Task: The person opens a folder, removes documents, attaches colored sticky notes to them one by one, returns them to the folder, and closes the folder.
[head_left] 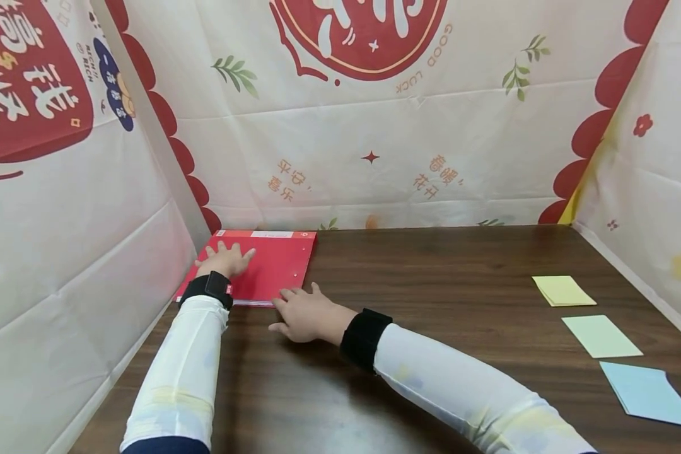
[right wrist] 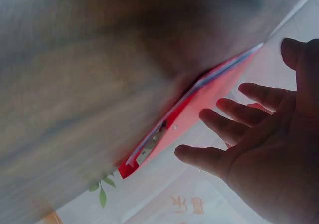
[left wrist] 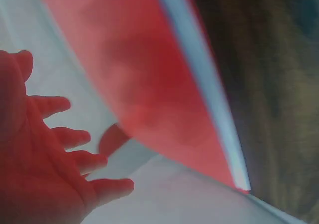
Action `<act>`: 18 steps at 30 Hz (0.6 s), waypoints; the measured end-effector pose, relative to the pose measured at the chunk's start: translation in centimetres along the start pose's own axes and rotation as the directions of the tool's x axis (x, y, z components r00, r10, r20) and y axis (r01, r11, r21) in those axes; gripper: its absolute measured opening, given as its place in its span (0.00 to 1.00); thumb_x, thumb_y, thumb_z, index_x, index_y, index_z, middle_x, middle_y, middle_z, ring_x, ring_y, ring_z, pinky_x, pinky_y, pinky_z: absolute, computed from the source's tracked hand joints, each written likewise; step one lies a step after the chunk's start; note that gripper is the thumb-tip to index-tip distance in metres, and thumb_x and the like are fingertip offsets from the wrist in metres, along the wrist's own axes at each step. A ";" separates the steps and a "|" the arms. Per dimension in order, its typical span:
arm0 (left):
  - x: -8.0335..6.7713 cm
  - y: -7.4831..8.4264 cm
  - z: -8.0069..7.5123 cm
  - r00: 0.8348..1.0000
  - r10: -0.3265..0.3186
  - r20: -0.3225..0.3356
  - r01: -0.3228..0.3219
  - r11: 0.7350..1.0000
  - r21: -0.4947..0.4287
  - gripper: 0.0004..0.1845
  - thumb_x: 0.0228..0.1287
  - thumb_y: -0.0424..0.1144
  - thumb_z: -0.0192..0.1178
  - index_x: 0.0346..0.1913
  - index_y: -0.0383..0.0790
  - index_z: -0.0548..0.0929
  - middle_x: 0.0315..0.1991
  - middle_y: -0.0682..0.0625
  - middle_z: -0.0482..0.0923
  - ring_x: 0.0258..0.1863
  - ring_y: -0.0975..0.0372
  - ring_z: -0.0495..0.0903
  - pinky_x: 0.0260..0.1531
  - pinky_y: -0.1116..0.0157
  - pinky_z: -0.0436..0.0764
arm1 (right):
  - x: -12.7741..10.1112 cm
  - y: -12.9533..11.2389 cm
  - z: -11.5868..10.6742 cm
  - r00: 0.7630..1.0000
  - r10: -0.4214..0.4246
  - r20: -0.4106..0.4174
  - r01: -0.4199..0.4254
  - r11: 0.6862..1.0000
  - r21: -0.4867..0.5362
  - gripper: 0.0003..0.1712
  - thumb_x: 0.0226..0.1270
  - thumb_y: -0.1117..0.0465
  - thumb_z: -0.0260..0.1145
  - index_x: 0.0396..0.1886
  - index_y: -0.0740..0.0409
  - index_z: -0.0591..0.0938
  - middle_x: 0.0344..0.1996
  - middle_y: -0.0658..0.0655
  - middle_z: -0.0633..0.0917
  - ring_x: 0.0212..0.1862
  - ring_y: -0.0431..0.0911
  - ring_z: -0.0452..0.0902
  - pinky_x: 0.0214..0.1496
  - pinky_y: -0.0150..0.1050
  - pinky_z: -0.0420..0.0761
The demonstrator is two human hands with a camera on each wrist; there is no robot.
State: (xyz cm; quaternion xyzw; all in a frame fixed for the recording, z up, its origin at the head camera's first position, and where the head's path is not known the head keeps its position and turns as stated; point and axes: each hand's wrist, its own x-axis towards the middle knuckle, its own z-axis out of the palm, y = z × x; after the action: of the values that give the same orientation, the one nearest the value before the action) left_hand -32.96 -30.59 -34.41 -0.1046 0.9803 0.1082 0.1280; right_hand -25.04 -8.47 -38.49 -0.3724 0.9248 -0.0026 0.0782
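A red folder [head_left: 280,261] lies flat at the back left of the table, with white paper edges showing along its near side in the left wrist view. Over its left part hovers my left hand [head_left: 224,260], fingers spread, holding nothing. My right hand [head_left: 303,314] is by the folder's near right corner, fingers extended and spread with nothing in them; whether a fingertip touches the corner I cannot tell. Seen from the right wrist, the folder [right wrist: 219,87] is slightly parted at its edge, and a metal clip [right wrist: 149,145] shows inside.
Down the right side of the brown wooden table [head_left: 420,277] lie a yellow sticky-note pad [head_left: 564,291], a pale green one [head_left: 601,335] and a light blue one [head_left: 649,392]. Printed white cloth walls [head_left: 403,145] enclose the back and both sides, close to the folder.
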 end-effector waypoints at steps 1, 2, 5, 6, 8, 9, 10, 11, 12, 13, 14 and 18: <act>0.0 -0.2 0.2 1.000 -0.022 0.014 0.022 1.000 -0.017 0.44 0.83 0.59 0.41 0.86 0.33 0.44 0.83 0.22 0.35 0.82 0.25 0.35 0.77 0.23 0.44 | 0.1 -0.2 0.2 1.000 -0.001 0.010 0.001 1.000 0.012 0.42 0.81 0.32 0.53 0.84 0.47 0.66 0.83 0.53 0.68 0.84 0.50 0.62 0.84 0.65 0.62; 0.0 -0.3 0.4 0.999 -0.039 0.027 0.040 0.999 -0.028 0.43 0.83 0.57 0.41 0.86 0.33 0.43 0.83 0.23 0.35 0.82 0.25 0.36 0.78 0.24 0.46 | 0.2 -0.4 0.4 1.000 -0.004 0.020 0.003 1.000 0.019 0.43 0.81 0.31 0.52 0.84 0.48 0.66 0.82 0.53 0.68 0.84 0.50 0.62 0.84 0.65 0.60; -0.2 -0.5 1.1 0.995 -0.058 0.078 0.060 0.998 -0.014 0.43 0.84 0.54 0.42 0.85 0.30 0.42 0.83 0.23 0.38 0.82 0.28 0.43 0.80 0.30 0.53 | 0.4 -0.5 1.0 0.999 -0.018 0.041 0.018 1.000 0.019 0.44 0.81 0.29 0.49 0.84 0.51 0.66 0.82 0.54 0.69 0.84 0.50 0.62 0.86 0.62 0.59; -0.3 -0.4 1.5 0.994 -0.054 0.095 0.054 0.999 -0.001 0.42 0.84 0.53 0.43 0.85 0.29 0.43 0.83 0.22 0.40 0.82 0.29 0.46 0.80 0.31 0.55 | 0.4 -0.4 1.2 0.999 -0.023 0.049 0.022 1.000 0.016 0.45 0.81 0.29 0.48 0.84 0.52 0.66 0.82 0.55 0.68 0.85 0.49 0.61 0.86 0.60 0.59; -0.7 -0.2 1.9 0.992 -0.038 0.119 0.035 0.999 0.027 0.42 0.84 0.53 0.44 0.84 0.26 0.44 0.82 0.21 0.43 0.81 0.31 0.50 0.80 0.35 0.60 | 0.3 -0.2 1.3 0.997 -0.036 0.062 0.037 0.999 -0.005 0.45 0.82 0.29 0.47 0.83 0.54 0.66 0.83 0.56 0.68 0.85 0.49 0.60 0.87 0.57 0.58; -0.7 -0.1 2.1 0.991 -0.032 0.133 0.027 0.999 0.040 0.42 0.84 0.53 0.44 0.84 0.26 0.44 0.82 0.21 0.43 0.81 0.32 0.51 0.80 0.36 0.61 | 0.3 -0.1 1.3 0.997 -0.044 0.066 0.045 0.999 -0.015 0.45 0.82 0.29 0.48 0.83 0.55 0.66 0.82 0.56 0.68 0.85 0.49 0.61 0.87 0.56 0.58; -1.0 0.2 2.3 0.990 -0.032 0.137 0.025 0.998 0.052 0.42 0.84 0.53 0.45 0.84 0.25 0.45 0.82 0.21 0.46 0.81 0.33 0.53 0.80 0.37 0.63 | 0.2 0.0 1.3 0.997 -0.051 0.066 0.052 0.998 -0.024 0.45 0.82 0.29 0.48 0.82 0.56 0.68 0.82 0.56 0.70 0.84 0.49 0.62 0.87 0.56 0.59; -1.3 0.5 2.3 0.990 -0.036 0.134 0.027 0.997 0.067 0.42 0.83 0.53 0.47 0.83 0.25 0.49 0.80 0.22 0.50 0.79 0.34 0.57 0.79 0.38 0.65 | 0.0 0.2 1.3 0.996 -0.059 0.066 0.062 0.997 -0.037 0.45 0.82 0.29 0.48 0.81 0.56 0.69 0.81 0.56 0.71 0.83 0.48 0.64 0.87 0.56 0.59; -1.6 0.8 2.3 0.990 -0.039 0.136 0.030 0.997 0.071 0.41 0.83 0.53 0.48 0.82 0.25 0.52 0.78 0.22 0.56 0.77 0.34 0.60 0.78 0.40 0.67 | -0.1 0.3 1.2 0.996 -0.068 0.065 0.071 0.996 -0.051 0.45 0.82 0.29 0.48 0.80 0.57 0.71 0.79 0.56 0.74 0.82 0.47 0.66 0.87 0.56 0.60; -2.1 1.1 2.2 0.989 -0.060 0.135 0.051 0.996 0.067 0.40 0.82 0.53 0.50 0.81 0.25 0.57 0.75 0.23 0.61 0.74 0.35 0.64 0.77 0.42 0.69 | -0.3 0.4 1.2 0.995 -0.079 0.061 0.083 0.994 -0.065 0.43 0.82 0.30 0.49 0.77 0.57 0.75 0.76 0.55 0.78 0.79 0.47 0.70 0.86 0.56 0.62; -2.4 1.5 2.0 0.987 -0.092 0.132 0.086 0.995 0.049 0.39 0.80 0.53 0.53 0.79 0.26 0.62 0.71 0.25 0.66 0.71 0.37 0.67 0.75 0.44 0.71 | -0.4 0.5 1.1 0.994 -0.091 0.054 0.094 0.993 -0.076 0.41 0.81 0.30 0.50 0.72 0.57 0.79 0.70 0.54 0.82 0.75 0.46 0.75 0.85 0.56 0.63; -3.4 2.9 1.0 0.974 -0.194 0.120 0.193 0.981 0.015 0.31 0.71 0.50 0.66 0.66 0.29 0.80 0.56 0.33 0.74 0.62 0.43 0.73 0.67 0.48 0.78 | -1.2 1.0 0.8 0.994 -0.104 0.025 0.106 0.990 -0.097 0.34 0.81 0.32 0.53 0.41 0.54 0.91 0.35 0.51 0.91 0.51 0.42 0.87 0.80 0.54 0.70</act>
State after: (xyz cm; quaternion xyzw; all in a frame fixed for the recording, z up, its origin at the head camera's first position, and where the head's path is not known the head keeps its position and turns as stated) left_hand -30.15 -26.98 -33.89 -0.1927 0.9561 0.0997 0.1973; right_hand -24.74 -6.90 -39.17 -0.4241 0.9020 0.0424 0.0686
